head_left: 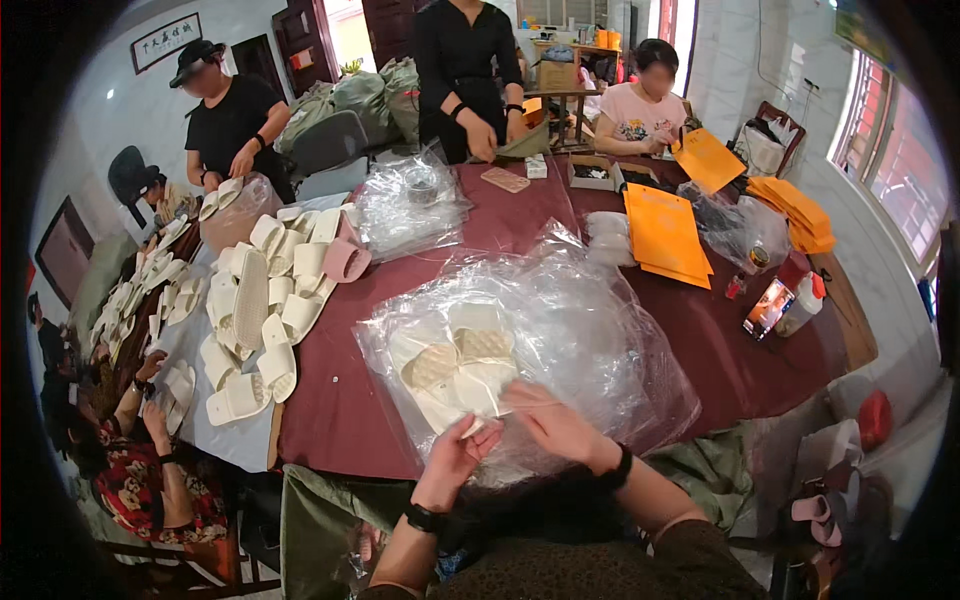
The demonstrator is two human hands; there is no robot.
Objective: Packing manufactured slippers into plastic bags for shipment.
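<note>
My left hand (455,458) pinches the near edge of a clear plastic bag (560,330) that lies on the dark red table (340,400). My right hand (555,425) grips the same bag's edge just to the right, fingers curled over the film. Inside the bag lie cream-white slippers (455,365), soles partly up, right in front of both hands. More crumpled clear bags spread out behind them.
A heap of white slippers (265,300) covers the table's left end. Orange envelopes (665,235) lie at the far right, with a phone (768,307) and a white bottle (803,303) near the right edge. Several other people work around the table.
</note>
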